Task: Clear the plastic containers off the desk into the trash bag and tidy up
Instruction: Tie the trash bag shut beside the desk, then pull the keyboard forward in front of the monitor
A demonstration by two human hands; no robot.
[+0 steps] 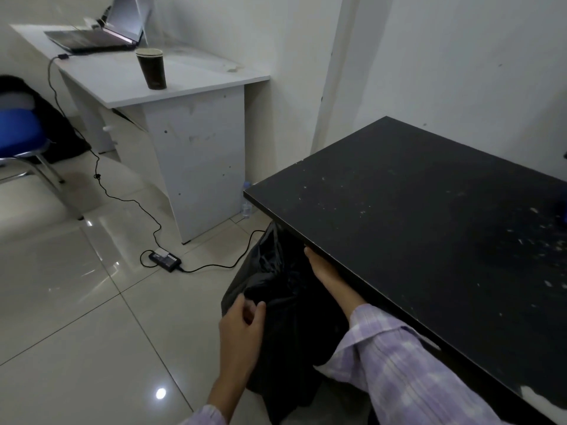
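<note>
A black trash bag [285,308] hangs beside the near left edge of the black desk [429,210]. My left hand [242,326] pinches the bag's rim at its near left side. My right hand [322,271] reaches under the desk edge at the bag's far side; its fingers are mostly hidden by the desk, so its grip cannot be made out. The desk top shows only pale crumbs and specks. No plastic container is visible on it.
A white desk [184,87] at the back left carries an open laptop [101,35] and a dark paper cup [152,69]. A cable and power brick [164,259] lie on the tiled floor. A blue chair [18,133] stands far left. A small plastic bottle [247,207] sits by the wall.
</note>
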